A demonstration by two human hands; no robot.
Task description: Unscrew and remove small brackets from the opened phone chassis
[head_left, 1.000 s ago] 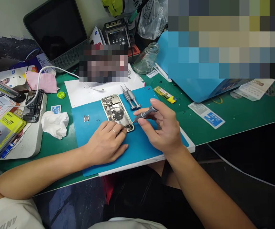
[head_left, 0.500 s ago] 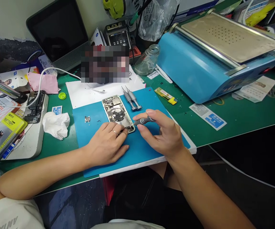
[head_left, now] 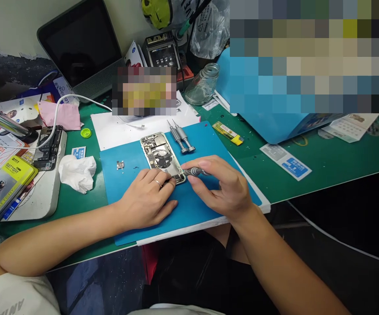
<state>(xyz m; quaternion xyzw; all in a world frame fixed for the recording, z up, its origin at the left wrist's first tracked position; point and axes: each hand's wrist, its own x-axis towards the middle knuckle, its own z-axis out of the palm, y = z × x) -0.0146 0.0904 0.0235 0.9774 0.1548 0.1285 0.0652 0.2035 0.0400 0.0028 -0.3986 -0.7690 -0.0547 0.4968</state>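
An opened phone (head_left: 161, 155) with its insides exposed lies on a blue mat (head_left: 127, 183). My left hand (head_left: 145, 199) rests flat on the mat, its fingers spread and pressing the phone's near end; a ring shows on one finger. My right hand (head_left: 222, 186) is closed around a grey screwdriver (head_left: 194, 171), held low and nearly level, its tip at the phone's lower right corner. Two more grey screwdrivers (head_left: 181, 136) lie side by side just beyond the phone. A small metal part (head_left: 120, 164) sits on the mat to the left.
A crumpled white tissue (head_left: 77, 171) and a second opened phone (head_left: 47, 146) on a white pad lie at the left. Behind are a dark screen (head_left: 78, 46), a glass jar (head_left: 204, 84), a yellow strip (head_left: 228, 131) and a blue machine (head_left: 275, 124).
My right hand has lowered and tilted the screwdriver flatter, bringing its tip down to the phone's lower corner. My left hand has stayed in place.
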